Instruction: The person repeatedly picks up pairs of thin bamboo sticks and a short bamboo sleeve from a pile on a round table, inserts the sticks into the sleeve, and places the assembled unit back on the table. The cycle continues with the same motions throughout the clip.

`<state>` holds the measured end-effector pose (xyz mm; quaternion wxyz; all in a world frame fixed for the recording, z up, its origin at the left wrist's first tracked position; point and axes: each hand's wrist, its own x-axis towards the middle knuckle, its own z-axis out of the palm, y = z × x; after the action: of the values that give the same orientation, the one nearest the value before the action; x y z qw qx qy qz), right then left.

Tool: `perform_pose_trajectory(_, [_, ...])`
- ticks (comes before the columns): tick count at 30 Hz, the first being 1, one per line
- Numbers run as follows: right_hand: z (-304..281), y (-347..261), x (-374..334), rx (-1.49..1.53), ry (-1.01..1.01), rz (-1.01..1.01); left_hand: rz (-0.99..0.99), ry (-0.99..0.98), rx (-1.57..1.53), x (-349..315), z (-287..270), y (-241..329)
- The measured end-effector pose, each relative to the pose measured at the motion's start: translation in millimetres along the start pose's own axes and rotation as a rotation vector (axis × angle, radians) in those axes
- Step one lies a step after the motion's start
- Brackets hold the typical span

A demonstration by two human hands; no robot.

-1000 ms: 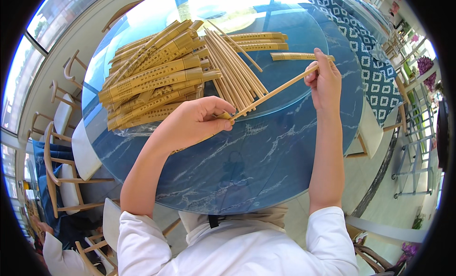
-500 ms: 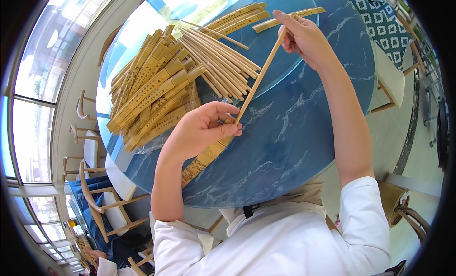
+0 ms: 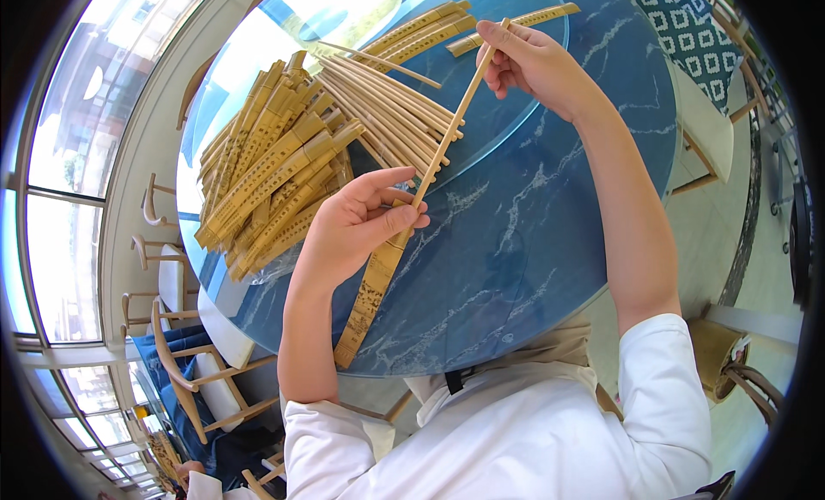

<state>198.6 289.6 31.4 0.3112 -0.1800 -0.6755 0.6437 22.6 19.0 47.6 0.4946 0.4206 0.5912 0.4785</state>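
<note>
My left hand [image 3: 354, 229] pinches the mouth of a gold-brown printed paper chopstick sleeve [image 3: 373, 292], which hangs down toward the table's near edge. The lower end of a wooden chopstick [image 3: 450, 128] meets the sleeve at these fingertips; whether its tip is inside is hidden. Higher up and to the right, my right hand [image 3: 534, 68] grips the chopstick's upper end between thumb and fingers. It slants between both hands, and I cannot tell whether a second one lies behind it. Beyond my left hand lie a fan of loose chopsticks [image 3: 378, 100] and a heap of filled-looking sleeves [image 3: 266, 169].
More sleeves [image 3: 421, 37] lie at the back, with a separate sleeve [image 3: 528, 25] behind my right hand. The round blue marbled table [image 3: 490, 285] carries a glass turntable [image 3: 516, 126]. Wooden chairs [image 3: 185, 375] stand at left, near windows. A patterned cloth [image 3: 687, 49] is at far right.
Both hands have shifted slightly left with the chopstick and sleeve. The sleeve now hangs more steeply, and more of its length shows. The view has also moved a little.
</note>
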Motion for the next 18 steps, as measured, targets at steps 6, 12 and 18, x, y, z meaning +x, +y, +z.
perform_pose_trajectory(6, [20, 1, -4, 0.042, -0.232, 0.034, 0.094, 0.054, 0.009, 3, -1, -5])
perform_pose_trajectory(12, [53, -7, -20, 0.106, -0.43, 0.167, 0.141, 0.094, 0.038, 3, -10, -6])
perform_pose_trajectory(18, [32, -7, -11, 0.186, -0.278, 0.044, 0.027, 0.054, 0.043, -5, -20, 5])
